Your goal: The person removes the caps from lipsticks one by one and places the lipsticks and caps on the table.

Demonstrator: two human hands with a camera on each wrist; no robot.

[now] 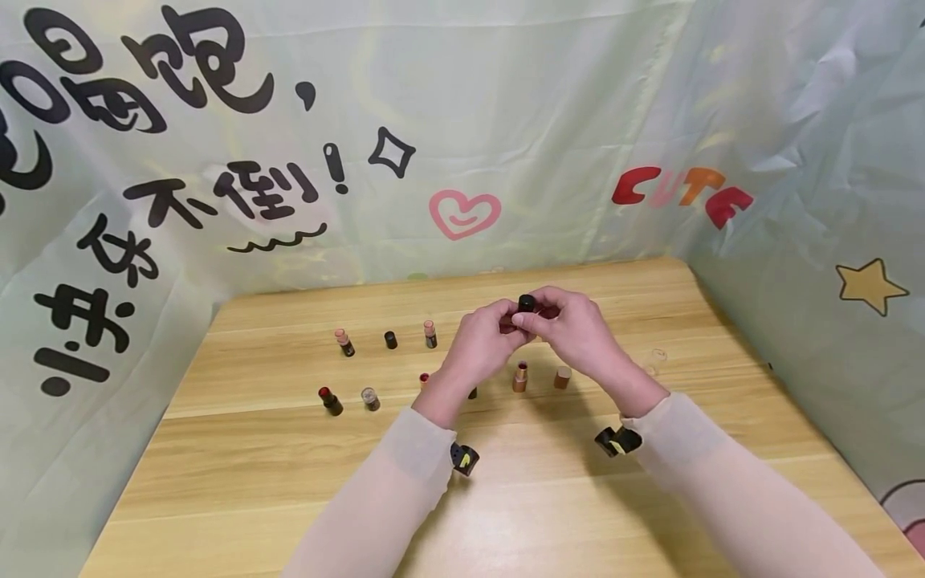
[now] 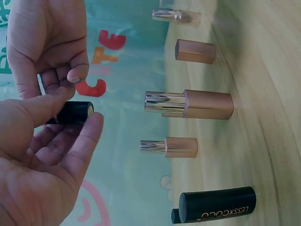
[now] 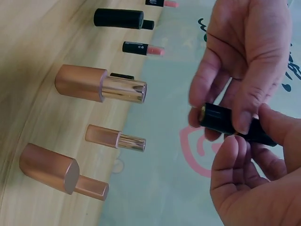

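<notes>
Above the far part of the table, both hands hold one closed-looking black lipstick tube (image 1: 526, 303). My left hand (image 1: 480, 341) grips its lower part, and in the right wrist view its thumb lies along the black tube (image 3: 218, 118). My right hand (image 1: 578, 329) pinches the other end. Whether the cap is on cannot be told. Below the hands stand an uncapped rose-gold lipstick (image 1: 520, 377) and its rose-gold cap (image 1: 562, 377). Partly behind my left forearm are a red-tipped lipstick (image 1: 424, 380) and a black piece (image 1: 473, 393).
At the left of the wooden table (image 1: 238, 482) stand a dark red lipstick (image 1: 330, 400) and a clear cap (image 1: 371, 399). Farther back are a pink lipstick (image 1: 344, 342), a black cap (image 1: 391, 339) and another pink lipstick (image 1: 430, 334). A printed curtain (image 1: 549, 144) borders the table.
</notes>
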